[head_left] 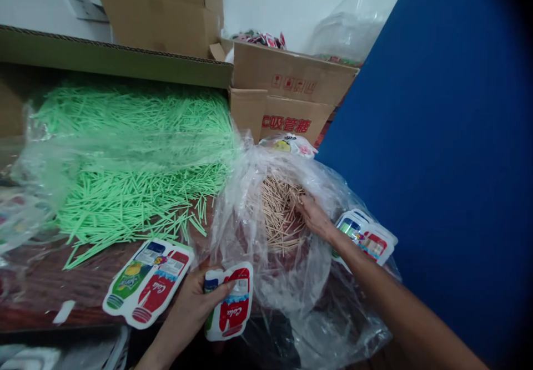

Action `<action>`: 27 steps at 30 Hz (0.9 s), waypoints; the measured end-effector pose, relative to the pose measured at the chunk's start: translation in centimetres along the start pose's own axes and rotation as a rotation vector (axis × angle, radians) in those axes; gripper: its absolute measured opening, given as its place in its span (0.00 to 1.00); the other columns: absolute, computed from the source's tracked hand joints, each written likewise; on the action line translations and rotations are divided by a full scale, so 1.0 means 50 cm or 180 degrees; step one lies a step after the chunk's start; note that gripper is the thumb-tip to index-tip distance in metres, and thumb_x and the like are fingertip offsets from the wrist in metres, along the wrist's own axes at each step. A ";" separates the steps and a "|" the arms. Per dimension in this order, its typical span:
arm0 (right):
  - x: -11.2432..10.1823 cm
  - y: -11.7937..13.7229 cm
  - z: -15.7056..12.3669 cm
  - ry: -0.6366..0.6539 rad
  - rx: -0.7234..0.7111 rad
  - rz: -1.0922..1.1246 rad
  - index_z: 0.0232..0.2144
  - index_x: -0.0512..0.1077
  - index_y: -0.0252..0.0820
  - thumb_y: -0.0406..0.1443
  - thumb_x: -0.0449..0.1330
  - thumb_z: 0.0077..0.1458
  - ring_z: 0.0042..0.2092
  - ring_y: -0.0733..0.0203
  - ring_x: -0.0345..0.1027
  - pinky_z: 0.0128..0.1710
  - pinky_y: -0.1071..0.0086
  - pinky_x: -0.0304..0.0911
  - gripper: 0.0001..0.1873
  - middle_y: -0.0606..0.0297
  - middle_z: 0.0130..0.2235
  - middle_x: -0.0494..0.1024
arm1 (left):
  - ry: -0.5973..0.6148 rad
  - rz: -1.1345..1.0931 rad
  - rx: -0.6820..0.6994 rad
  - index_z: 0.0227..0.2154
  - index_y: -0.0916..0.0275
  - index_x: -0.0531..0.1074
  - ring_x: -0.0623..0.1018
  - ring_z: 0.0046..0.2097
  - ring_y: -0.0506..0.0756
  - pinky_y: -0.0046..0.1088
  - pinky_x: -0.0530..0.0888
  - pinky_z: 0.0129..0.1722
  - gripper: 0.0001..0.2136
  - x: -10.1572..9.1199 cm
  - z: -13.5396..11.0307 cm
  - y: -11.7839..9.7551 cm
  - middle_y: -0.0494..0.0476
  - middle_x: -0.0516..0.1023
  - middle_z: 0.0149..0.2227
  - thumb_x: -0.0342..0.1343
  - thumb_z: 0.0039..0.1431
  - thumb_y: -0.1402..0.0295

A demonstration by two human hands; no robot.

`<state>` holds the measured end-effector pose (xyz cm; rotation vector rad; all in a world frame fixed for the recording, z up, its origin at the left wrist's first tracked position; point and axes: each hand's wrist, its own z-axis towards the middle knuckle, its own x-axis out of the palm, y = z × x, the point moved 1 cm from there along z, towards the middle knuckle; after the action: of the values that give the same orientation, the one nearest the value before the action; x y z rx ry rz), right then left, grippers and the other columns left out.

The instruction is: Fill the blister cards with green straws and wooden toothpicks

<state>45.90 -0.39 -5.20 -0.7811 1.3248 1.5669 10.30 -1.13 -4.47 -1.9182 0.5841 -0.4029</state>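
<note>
My left hand [204,292] is closed around a flat bottle-shaped packet [236,303] printed in red with "Cola" and with green beside it, the thumb lying across its front. My right hand [314,214] reaches into an open clear plastic bag [237,231] that holds a heap of thin brown sticks [278,214]. Its fingers are drawn together at the heap's right edge and seem to pinch some sticks; the fingertips are partly hidden. A similar double-bottle packet [147,281] lies left of my left hand. More packets [364,237] lie partly behind my right forearm.
Bright green sticks [137,203] spill from a clear bag on the dark brown table [37,270]. Cardboard boxes [287,81] stand behind. A large blue panel [437,153] borders the right side, and a clear plastic jar [350,20] is at the back.
</note>
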 end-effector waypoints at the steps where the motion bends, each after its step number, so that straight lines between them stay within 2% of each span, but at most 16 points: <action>1: 0.003 0.011 -0.004 -0.0144 0.0190 0.0515 0.38 0.67 0.41 0.39 0.43 0.64 0.39 0.56 0.68 0.50 0.57 0.57 0.14 0.61 0.36 0.76 | 0.0000 -0.0006 0.0006 0.27 0.65 0.75 0.75 0.27 0.53 0.23 0.71 0.28 0.12 0.001 0.000 0.002 0.52 0.79 0.25 0.63 0.49 0.59; 5: 0.032 0.044 -0.026 -0.0686 0.0965 0.2669 0.32 0.67 0.44 0.47 0.53 0.57 0.34 0.58 0.68 0.41 0.62 0.63 0.14 0.66 0.28 0.74 | 0.0039 -0.0083 -0.0018 0.29 0.64 0.75 0.77 0.28 0.53 0.25 0.72 0.29 0.12 0.004 -0.007 0.002 0.52 0.80 0.26 0.63 0.49 0.59; 7: 0.054 0.057 -0.042 -0.0811 0.1155 0.3118 0.33 0.67 0.44 0.48 0.56 0.54 0.32 0.58 0.68 0.38 0.63 0.64 0.14 0.68 0.28 0.74 | 0.0037 -0.0095 -0.0012 0.29 0.65 0.76 0.77 0.28 0.54 0.25 0.72 0.30 0.12 0.008 -0.013 -0.006 0.53 0.80 0.26 0.63 0.49 0.60; 14: 0.114 0.086 -0.094 -0.0906 0.1502 0.3505 0.36 0.67 0.46 0.47 0.61 0.49 0.30 0.57 0.70 0.34 0.63 0.67 0.15 0.68 0.28 0.75 | 0.0117 -0.0116 0.0011 0.26 0.66 0.74 0.76 0.28 0.54 0.25 0.71 0.29 0.13 0.027 -0.023 -0.021 0.53 0.79 0.25 0.63 0.48 0.59; 17: 0.113 0.093 -0.101 -0.0985 0.1476 0.3549 0.37 0.67 0.47 0.46 0.60 0.51 0.33 0.57 0.70 0.39 0.61 0.66 0.14 0.68 0.30 0.76 | 0.0129 -0.0102 0.0058 0.26 0.66 0.74 0.76 0.28 0.54 0.25 0.71 0.30 0.12 0.027 -0.023 -0.013 0.53 0.79 0.25 0.63 0.49 0.60; 21: 0.112 0.096 -0.108 -0.1036 0.1190 0.3257 0.42 0.67 0.47 0.44 0.59 0.53 0.41 0.58 0.69 0.51 0.60 0.60 0.15 0.67 0.36 0.76 | 0.0096 -0.0115 0.0068 0.26 0.66 0.73 0.75 0.28 0.53 0.24 0.71 0.29 0.11 0.026 -0.026 -0.017 0.52 0.78 0.25 0.63 0.49 0.61; 24: 0.128 0.095 -0.118 -0.0927 0.1256 0.3068 0.43 0.68 0.46 0.43 0.59 0.52 0.42 0.57 0.69 0.50 0.60 0.59 0.16 0.65 0.39 0.76 | 0.0098 -0.0055 0.0050 0.24 0.66 0.73 0.75 0.27 0.52 0.23 0.70 0.28 0.12 0.028 -0.030 -0.026 0.52 0.77 0.23 0.63 0.49 0.61; 27: 0.137 0.095 -0.125 -0.0879 0.1268 0.3070 0.37 0.71 0.44 0.44 0.58 0.53 0.40 0.57 0.69 0.49 0.61 0.59 0.12 0.65 0.35 0.77 | 0.0116 -0.0023 0.0050 0.26 0.66 0.74 0.75 0.27 0.53 0.24 0.71 0.29 0.12 0.028 -0.032 -0.025 0.53 0.78 0.24 0.63 0.49 0.61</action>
<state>38.37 -4.83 -10.85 0.3984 1.8349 1.9094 10.88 -2.69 -2.67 -1.9017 0.5965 -0.4468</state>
